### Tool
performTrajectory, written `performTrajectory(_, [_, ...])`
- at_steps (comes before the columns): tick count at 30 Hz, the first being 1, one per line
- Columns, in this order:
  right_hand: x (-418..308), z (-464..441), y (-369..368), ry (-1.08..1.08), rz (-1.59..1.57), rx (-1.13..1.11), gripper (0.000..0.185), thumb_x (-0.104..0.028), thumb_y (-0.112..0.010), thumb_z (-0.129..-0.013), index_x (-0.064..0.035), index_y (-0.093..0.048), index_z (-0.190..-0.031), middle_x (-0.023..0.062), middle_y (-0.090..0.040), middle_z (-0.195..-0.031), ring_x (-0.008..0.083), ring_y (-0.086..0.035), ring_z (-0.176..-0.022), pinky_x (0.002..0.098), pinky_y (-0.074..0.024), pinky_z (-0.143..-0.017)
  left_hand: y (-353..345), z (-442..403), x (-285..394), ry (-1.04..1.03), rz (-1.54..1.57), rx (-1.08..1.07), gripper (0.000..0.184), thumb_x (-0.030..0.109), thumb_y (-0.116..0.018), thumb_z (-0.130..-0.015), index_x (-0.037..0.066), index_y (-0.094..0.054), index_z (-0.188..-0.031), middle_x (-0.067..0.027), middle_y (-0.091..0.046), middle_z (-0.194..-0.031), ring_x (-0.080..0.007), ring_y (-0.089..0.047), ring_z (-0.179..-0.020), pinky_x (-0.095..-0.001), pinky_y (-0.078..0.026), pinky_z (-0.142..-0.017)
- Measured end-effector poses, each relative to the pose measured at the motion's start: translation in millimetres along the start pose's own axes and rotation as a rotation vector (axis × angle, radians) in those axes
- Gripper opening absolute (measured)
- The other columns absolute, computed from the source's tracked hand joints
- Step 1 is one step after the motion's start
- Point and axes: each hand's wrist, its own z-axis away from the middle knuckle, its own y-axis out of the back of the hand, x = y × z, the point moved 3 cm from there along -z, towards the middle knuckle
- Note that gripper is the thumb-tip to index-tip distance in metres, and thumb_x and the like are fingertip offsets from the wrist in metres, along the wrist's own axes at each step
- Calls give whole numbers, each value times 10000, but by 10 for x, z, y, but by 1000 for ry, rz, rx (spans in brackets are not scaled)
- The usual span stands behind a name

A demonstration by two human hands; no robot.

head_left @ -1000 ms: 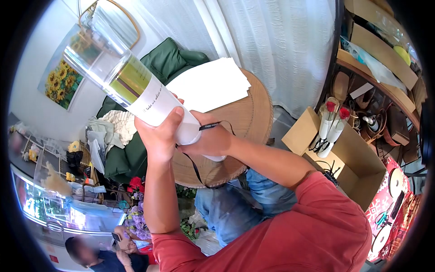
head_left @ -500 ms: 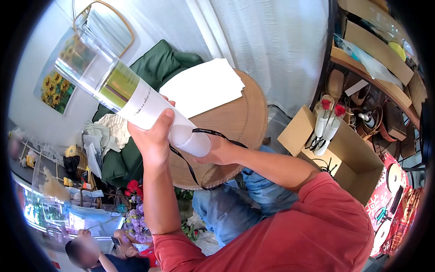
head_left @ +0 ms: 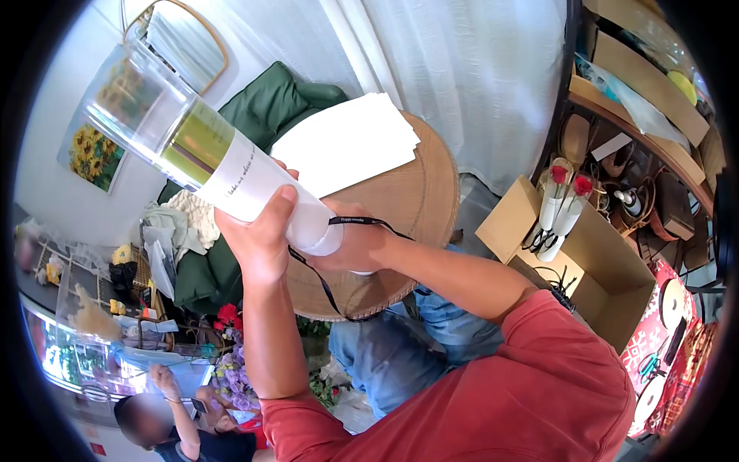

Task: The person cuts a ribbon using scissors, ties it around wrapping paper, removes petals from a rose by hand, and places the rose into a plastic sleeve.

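My left hand [head_left: 258,235] is wrapped round the middle of a long flower tube [head_left: 246,177], tilted with its clear end up to the left. Its lower part is covered in white, with handwriting-style print, and a green-gold band shows through the clear wall. My right hand [head_left: 358,239] closes behind the tube's lower end, its fingers partly hidden. A small white edge [head_left: 362,272] shows under that hand; I cannot tell what it belongs to. A black printed ribbon [head_left: 327,292] loops from the tube's lower end, across my right hand and down.
White sheets [head_left: 346,146] lie on the round wooden table [head_left: 419,192] below. To the right, an open cardboard box [head_left: 616,269] holds similar tubes with red roses [head_left: 583,185]. A green sofa [head_left: 200,277] stands behind, and another person [head_left: 177,423] is at lower left.
My right hand has shifted slightly at the tube's lower end, and a white edge now shows beneath it. The tube has moved a little up-left. The other person's arm has risen.
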Motion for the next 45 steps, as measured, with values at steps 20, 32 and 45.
performTrajectory(20, [748, 196, -163, 163, -40, -3, 649, -245, -832, -725, -33, -569, -1279, 212, -660, -1193, 368, -638, -1113, 423, -507, -971, 28, -186, 202, -25, -34, 6, 496, 139, -710, -781, -46, -547, -1212, -181, -646, -1028, -299, -679, -923, -431, -559, -854])
performTrajectory(32, [516, 123, -128, 97, -35, -18, 685, -251, -845, -695, -54, -575, -1293, 199, -692, -1155, 367, -657, -1094, 424, -521, -958, 21, -267, 447, -64, -67, 41, 535, 169, -694, -793, -50, -527, -1252, -189, -640, -1047, -314, -683, -926, -441, -561, -846])
performTrajectory(45, [357, -35, -73, 206, -144, 21, 695, -239, -852, -695, -53, -567, -1302, 180, -687, -1166, 331, -659, -1103, 414, -523, -979, 10, -461, 686, -102, -82, -10, 583, 170, -690, -828, -74, -489, -1318, -196, -645, -1066, -316, -687, -947, -447, -562, -861])
